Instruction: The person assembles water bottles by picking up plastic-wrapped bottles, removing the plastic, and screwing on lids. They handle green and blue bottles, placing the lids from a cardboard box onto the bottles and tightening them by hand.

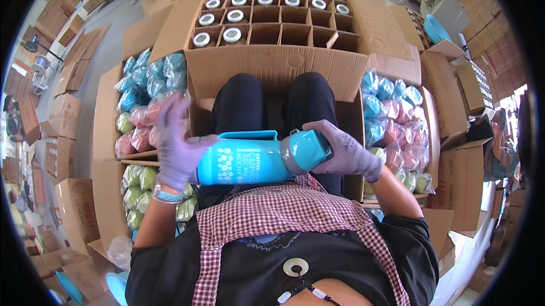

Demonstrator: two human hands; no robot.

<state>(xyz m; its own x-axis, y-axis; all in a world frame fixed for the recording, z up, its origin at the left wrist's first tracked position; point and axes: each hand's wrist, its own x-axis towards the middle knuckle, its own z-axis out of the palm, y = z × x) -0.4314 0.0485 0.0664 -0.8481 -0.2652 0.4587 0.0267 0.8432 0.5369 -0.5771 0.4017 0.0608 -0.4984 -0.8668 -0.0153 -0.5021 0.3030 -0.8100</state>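
Observation:
A bright blue drinking bottle [244, 161] with pale print, a grey collar and a blue handle lies sideways above my lap. My right hand [347, 150], in a grey-purple glove, is closed round the cap end [311, 146]. At the base end is my left hand [177, 144], also gloved, its fingers spread and slightly blurred. Its thumb and palm appear to meet the base, without the fingers wrapping it. Beyond my knees stands a divided carton [278, 59] with several white-topped containers [233, 35] upright in its compartments; several front and middle compartments hold none.
An open carton of bagged blue, red and green items [142, 116] stands at my left. Another carton with similar bagged items [394, 127] stands at my right. Cardboard flaps [389, 28] stick out around the divided carton. Stacked boxes [79, 212] and a blue basin [436, 28] are farther out.

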